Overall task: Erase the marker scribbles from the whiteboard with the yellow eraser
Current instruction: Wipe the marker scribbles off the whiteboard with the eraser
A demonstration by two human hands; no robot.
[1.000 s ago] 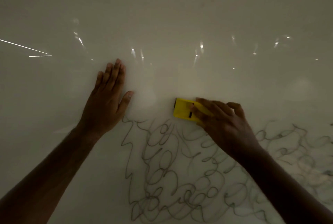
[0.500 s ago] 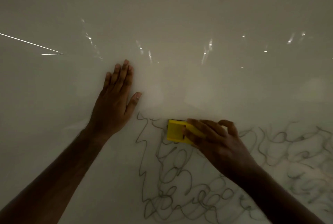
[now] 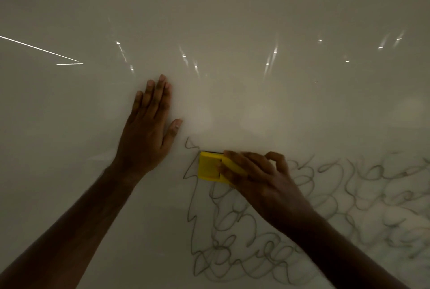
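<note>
Unreadable scribbles under yellow eraser

Eraser: yellow block, flat on my whiteboard, at the scribbles' top-left edge.
Scribbles: grey loops, lower right.

Dim, murky view; specular glints on the glossy whiteboard, soft wide-angle edges.

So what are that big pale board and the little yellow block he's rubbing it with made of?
The big pale whiteboard looks like glossy coated panel or glass: it mirrors ceiling lights as sharp streaks. The small yellow rectangular eraser looks like matte moulded plastic, with flat faces and crisp edges; a dark strip at its top edge may be the wiping pad, though that is hard to tell.
</note>
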